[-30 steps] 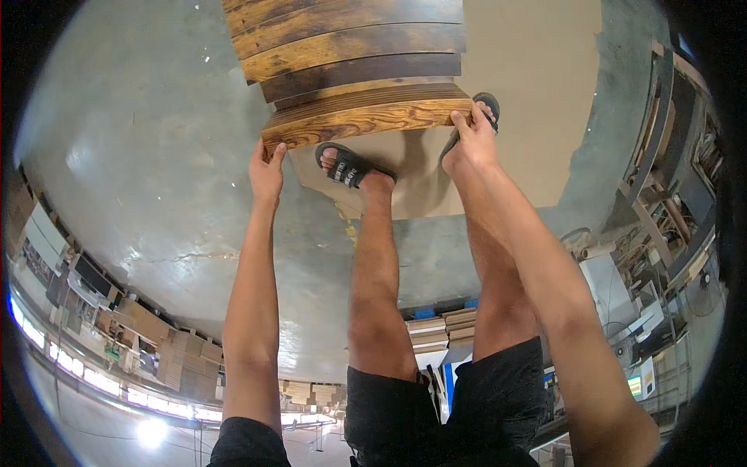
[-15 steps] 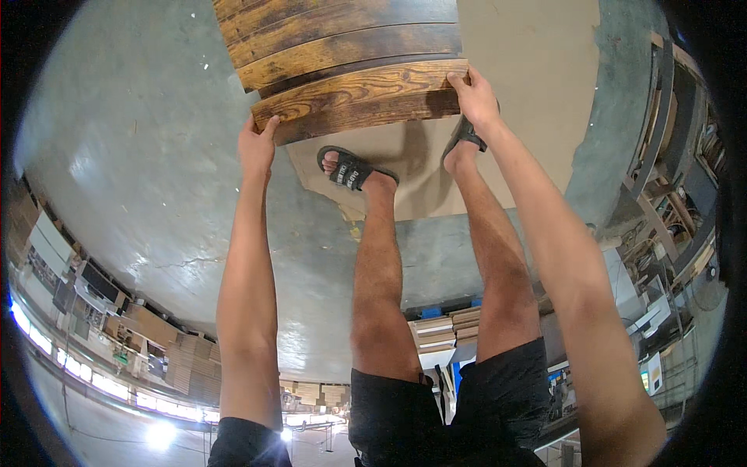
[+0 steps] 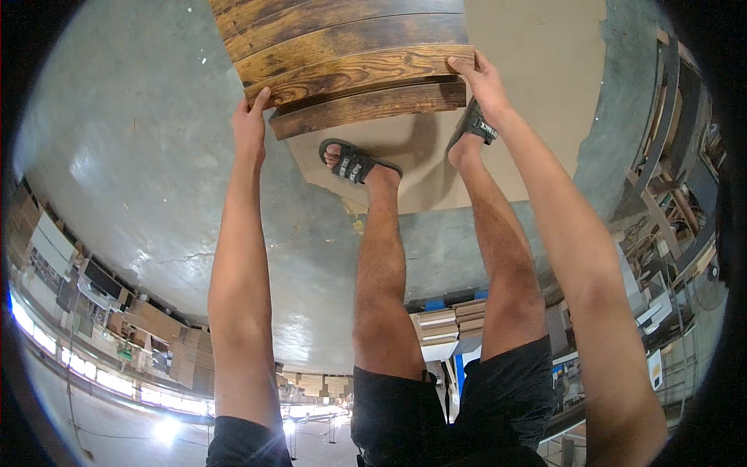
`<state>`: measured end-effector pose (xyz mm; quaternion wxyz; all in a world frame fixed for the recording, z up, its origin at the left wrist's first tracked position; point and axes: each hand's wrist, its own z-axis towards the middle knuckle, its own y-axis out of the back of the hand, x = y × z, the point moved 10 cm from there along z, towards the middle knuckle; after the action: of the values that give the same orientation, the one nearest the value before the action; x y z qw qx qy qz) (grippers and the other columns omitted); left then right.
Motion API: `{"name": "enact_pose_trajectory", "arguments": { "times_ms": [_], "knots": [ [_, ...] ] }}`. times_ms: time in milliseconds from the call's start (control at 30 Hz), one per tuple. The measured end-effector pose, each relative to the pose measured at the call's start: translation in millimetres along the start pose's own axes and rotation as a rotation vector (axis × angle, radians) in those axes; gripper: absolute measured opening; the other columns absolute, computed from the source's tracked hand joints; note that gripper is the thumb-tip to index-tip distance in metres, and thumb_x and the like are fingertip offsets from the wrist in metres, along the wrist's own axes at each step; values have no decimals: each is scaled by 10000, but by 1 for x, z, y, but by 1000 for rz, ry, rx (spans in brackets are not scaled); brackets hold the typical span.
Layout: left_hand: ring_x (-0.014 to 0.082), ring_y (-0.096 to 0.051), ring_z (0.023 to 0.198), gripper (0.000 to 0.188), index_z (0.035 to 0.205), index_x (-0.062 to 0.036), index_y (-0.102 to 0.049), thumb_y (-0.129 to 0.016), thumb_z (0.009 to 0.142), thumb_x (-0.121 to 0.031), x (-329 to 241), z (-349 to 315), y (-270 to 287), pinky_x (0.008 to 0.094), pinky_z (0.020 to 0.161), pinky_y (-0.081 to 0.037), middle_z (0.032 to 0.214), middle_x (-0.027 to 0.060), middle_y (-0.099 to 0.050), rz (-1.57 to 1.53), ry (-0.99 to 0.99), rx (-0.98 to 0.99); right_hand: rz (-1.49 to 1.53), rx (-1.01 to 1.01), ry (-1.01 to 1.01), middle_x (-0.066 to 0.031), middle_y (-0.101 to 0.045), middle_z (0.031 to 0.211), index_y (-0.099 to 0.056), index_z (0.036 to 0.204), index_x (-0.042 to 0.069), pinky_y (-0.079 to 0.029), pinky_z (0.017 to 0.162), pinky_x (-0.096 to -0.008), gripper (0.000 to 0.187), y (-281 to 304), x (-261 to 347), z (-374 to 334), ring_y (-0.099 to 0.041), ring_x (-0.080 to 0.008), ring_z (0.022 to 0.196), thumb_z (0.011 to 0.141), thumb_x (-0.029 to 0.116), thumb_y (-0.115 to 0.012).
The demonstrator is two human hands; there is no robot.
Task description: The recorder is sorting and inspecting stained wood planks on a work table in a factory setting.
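Note:
A brown wooden plank (image 3: 358, 71) with dark, scorched-looking grain spans between my two hands. At its left end my left hand (image 3: 250, 131) is closed, thumb on top and the other fingers mostly hidden. My right hand (image 3: 485, 87) grips the opposite end the same way, thumb pressed on the upper face. Beyond it, similar planks (image 3: 350, 37) lie side by side, and the held plank sits close along the nearest one. On the near side, slightly lower, another dark brown board (image 3: 373, 110) shows, with a dark gap between it and the held plank.
Tan sheet material (image 3: 537, 117) with a torn edge covers part of the grey floor (image 3: 140, 156). My sandalled feet (image 3: 358, 162) stand just short of the planks. Timber and frames (image 3: 661, 187) line the right side; stacked boards (image 3: 440, 331) show behind my legs.
Both hands have moved the held plank away from me, up against the row of planks. More of the lower board now shows on the near side.

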<state>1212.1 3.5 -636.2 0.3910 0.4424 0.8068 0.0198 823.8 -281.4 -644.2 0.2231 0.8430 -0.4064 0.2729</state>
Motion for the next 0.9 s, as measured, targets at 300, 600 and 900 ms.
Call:
{"name": "enact_pose_trajectory", "arguments": {
  "times_ms": [300,600,900],
  "knots": [
    [179,-631,1068,407,1241,-10,-686,-748,965,-302,12,11,-13,374,1014,-471,1152,66,-718,-209,67,29,51,21,-48,-115,-664,1355,-601,1397,13,-384,1151,-363,560,-4,-8,7,-570,-209,1287,999,389,-717],
    [326,-657,1150,635,1304,72,-655,-787,936,-429,-26,-20,14,441,1010,-508,1266,206,-687,613,-240,-297,-564,-365,168,-233,-645,1346,-560,1431,-53,-490,1065,-420,709,17,14,-14,-641,-322,1215,958,442,-743],
    [359,-616,1125,578,1282,79,-628,-778,949,-368,-39,-63,31,469,1005,-482,1185,215,-646,500,-436,-561,-456,-419,174,-266,-576,1349,-570,1410,-51,-427,1116,-475,647,-9,35,-57,-549,-392,1275,922,329,-762]
  ]
}}
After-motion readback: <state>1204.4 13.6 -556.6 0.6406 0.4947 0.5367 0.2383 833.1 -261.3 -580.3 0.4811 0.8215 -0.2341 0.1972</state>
